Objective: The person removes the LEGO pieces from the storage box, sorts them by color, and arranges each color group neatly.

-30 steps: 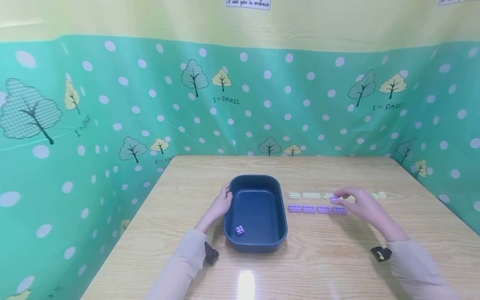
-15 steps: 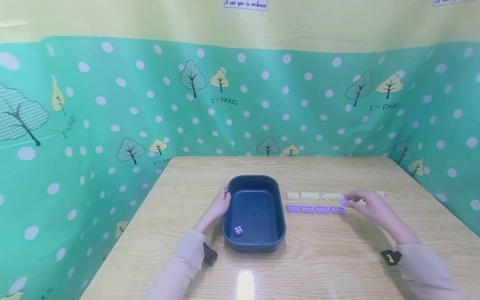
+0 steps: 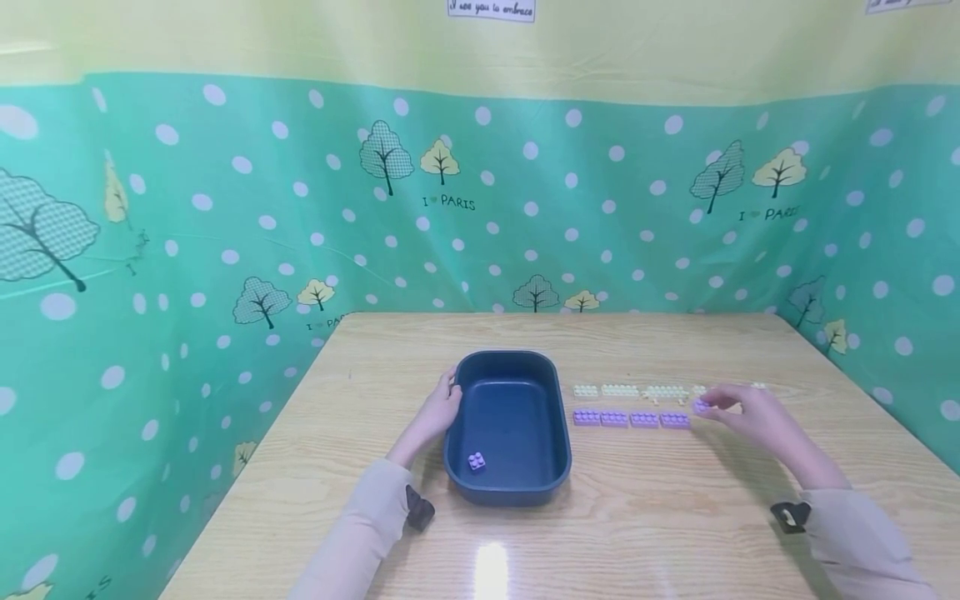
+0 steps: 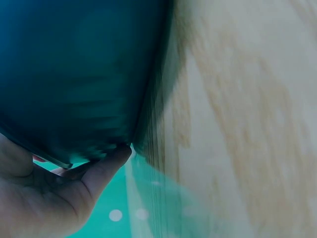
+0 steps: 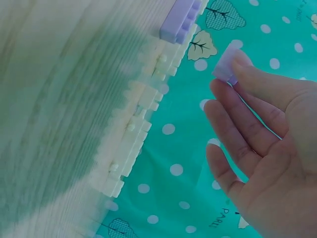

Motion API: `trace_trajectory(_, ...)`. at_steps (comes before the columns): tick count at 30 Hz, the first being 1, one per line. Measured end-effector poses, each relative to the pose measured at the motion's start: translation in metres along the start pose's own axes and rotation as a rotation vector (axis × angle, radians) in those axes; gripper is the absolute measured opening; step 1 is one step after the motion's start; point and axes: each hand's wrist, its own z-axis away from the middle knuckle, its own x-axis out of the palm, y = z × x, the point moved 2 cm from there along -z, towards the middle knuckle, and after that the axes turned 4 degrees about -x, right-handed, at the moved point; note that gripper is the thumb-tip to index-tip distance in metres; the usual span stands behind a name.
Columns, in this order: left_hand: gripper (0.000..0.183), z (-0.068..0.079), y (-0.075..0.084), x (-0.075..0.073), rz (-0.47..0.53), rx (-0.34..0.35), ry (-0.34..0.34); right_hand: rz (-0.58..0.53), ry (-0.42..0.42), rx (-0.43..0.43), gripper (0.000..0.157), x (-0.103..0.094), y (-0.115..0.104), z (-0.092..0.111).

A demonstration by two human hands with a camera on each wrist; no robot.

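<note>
A dark blue rectangular bin (image 3: 507,497) stands on the table, with a small purple building brick (image 3: 477,462) lying near its front left corner. My left hand (image 3: 438,410) grips the bin's left side; the left wrist view has the thumb against the outer wall and the other fingers partly hidden. Between thumb and index finger, my right hand (image 3: 753,419) pinches another small purple brick (image 5: 227,63), held just right of the purple row. Its remaining fingers are spread and loosely bent. Several longer purple bricks (image 3: 644,420) lie end to end right of the bin.
Behind the purple row runs a row of pale yellow bricks (image 3: 620,390), some with small side pieces; the right hand covers part of it. The wooden table (image 3: 622,525) ends at a green dotted curtain (image 3: 570,200) at the back and sides.
My right hand has moved right along the rows with the small purple brick, from above the last purple brick to just past its end. The left hand stays at the bin.
</note>
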Motion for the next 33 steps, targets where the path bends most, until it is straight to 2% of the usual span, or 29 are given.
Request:
trace_trajectory(9, 0.05, 0.0, 0.0, 0.0, -0.002, 0.001, 0.002, 0.006, -0.064, 0.049, 0.031, 0.001, 0.008, -0.001)
trace_trajectory(21, 0.05, 0.001, 0.0, 0.001, 0.002, 0.011, 0.0, -0.002, -0.097, 0.098, 0.032, 0.008, 0.017, -0.002)
trace_trajectory(33, 0.05, 0.001, -0.001, 0.0, 0.001, 0.011, 0.0, -0.004, -0.115, 0.062, 0.022, 0.017, 0.021, -0.005)
